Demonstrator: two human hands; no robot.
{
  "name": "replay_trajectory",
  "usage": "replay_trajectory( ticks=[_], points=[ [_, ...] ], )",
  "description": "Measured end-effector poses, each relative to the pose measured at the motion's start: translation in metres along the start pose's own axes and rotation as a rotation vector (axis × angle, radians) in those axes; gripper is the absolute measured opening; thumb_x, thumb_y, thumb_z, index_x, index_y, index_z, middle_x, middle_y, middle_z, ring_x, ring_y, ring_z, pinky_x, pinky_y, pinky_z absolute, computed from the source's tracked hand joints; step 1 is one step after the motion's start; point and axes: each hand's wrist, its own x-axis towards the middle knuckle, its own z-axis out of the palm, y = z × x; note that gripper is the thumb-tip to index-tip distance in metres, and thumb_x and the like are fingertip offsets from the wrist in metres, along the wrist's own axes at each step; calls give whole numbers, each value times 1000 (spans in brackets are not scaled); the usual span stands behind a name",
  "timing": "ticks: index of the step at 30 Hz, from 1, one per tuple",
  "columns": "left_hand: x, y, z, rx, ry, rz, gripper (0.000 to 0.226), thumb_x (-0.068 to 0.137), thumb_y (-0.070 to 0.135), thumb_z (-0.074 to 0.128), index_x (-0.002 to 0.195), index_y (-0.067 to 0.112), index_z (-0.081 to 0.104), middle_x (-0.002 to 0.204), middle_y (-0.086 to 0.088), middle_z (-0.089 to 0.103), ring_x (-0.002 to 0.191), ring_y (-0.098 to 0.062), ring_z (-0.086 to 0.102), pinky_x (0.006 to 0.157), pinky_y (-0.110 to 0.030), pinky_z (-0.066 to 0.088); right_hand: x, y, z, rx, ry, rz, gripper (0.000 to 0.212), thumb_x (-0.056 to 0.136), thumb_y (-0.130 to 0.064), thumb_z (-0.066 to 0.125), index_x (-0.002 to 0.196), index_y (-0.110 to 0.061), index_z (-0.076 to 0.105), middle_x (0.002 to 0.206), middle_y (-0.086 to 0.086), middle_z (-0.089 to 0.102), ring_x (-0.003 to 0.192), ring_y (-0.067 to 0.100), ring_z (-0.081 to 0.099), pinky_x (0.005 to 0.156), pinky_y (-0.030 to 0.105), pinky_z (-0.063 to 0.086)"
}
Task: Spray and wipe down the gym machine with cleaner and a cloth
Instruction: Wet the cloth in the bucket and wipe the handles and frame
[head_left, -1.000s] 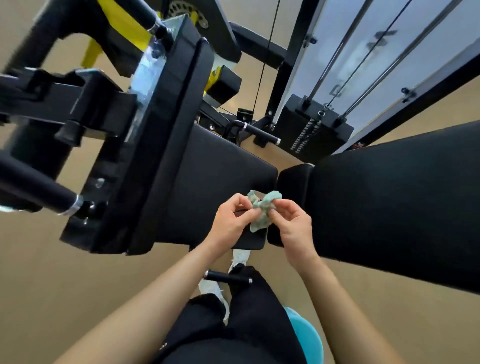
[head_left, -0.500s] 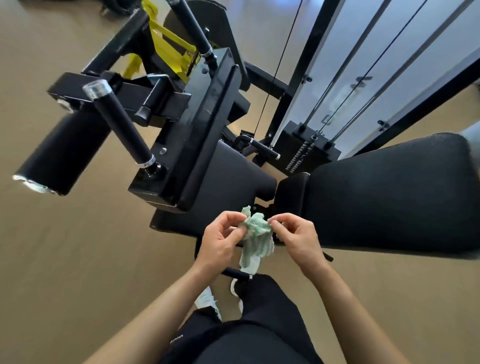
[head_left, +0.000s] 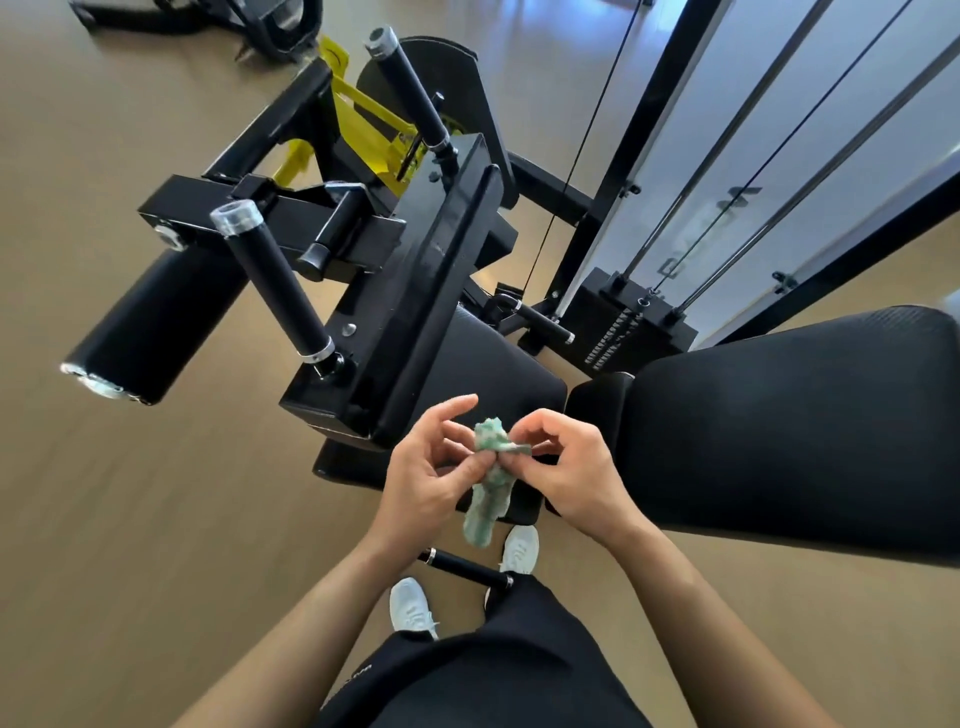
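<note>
Fingers (head_left: 465, 473) of the left hand (head_left: 421, 483) and the right hand (head_left: 576, 478) pinch the green cloth (head_left: 488, 504) at its top — the rest hangs down. The cloth is up in the air, in front of the black seat (head_left: 493, 358) of the gym machine (head_left: 415, 270).

The back pad (head_left: 789, 426) runs off the right edge; the weight stack (head_left: 631, 332) markings are too small to read.

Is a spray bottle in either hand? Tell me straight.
No, the left hand and right hand pinch only the green cloth between them; no bottle shows.
</note>
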Motion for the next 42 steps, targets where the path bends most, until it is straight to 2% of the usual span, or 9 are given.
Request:
replay_trajectory(
  ticks=[6,11,15,18,21,25,33,38,42],
  points=[
    [10,0,-11,100,-74,74,14,85,29,81,91,17,78,91,-4,62,76,-21,65,69,-40,59,0,-13,-8,218,5,42,9,92,-2,75,90,-2,66,82,8,69,77,16,66,72,35,58],
    [8,10,-16,146,-167,108,23,88,34,74,79,17,61,109,4,73,114,-11,66,96,-29,52,4,-22,-9,179,19,15,10,94,-5,73,88,-4,65,76,-3,64,72,10,59,68,27,53],
    [2,23,-23,76,-169,5,29,85,30,80,81,21,53,76,-2,63,67,-19,54,63,-41,49,6,-40,-5,206,28,16,10,97,-6,69,91,-4,63,75,1,62,69,12,59,64,27,53],
    [-10,35,-34,44,-178,11,31,84,17,85,101,24,61,81,-1,67,69,-19,62,66,-47,57,8,-59,-4,247,37,39,10,101,-14,64,93,-12,60,76,2,68,65,13,62,59,29,54],
    [-25,46,-53,108,-165,19,46,83,12,86,122,28,66,81,3,64,69,-12,63,67,-29,55,12,-77,-2,282,19,33,8,104,-16,60,97,-12,58,72,3,69,61,16,62,56,31,54],
    [-42,68,-81,180,-204,17,5,89,23,77,93,23,73,80,3,65,69,-11,59,64,-27,48,22,-107,5,391,-21,10,6,103,-11,59,96,-11,58,71,4,69,59,18,64,54,31,56],
    [-26,135,-128,85,277,161,9,100,8,63,101,16,62,85,-1,72,76,-15,72,59,-24,57,74,-185,36,565,-59,-118,7,102,-10,63,96,-14,60,82,6,73,71,22,67,67,40,62],
    [15,156,-153,195,688,333,28,94,12,70,103,34,58,97,9,66,88,-12,67,72,-42,60,125,-210,67,378,193,-286,13,97,-2,68,101,-14,63,87,-4,70,68,11,64,62,33,58],
    [34,130,-142,-58,544,117,31,104,13,59,131,26,55,117,5,67,109,-12,68,98,-49,58,131,-183,101,226,243,-274,48,96,-4,66,139,-21,54,123,-4,66,97,11,71,78,32,65]
  ],
)
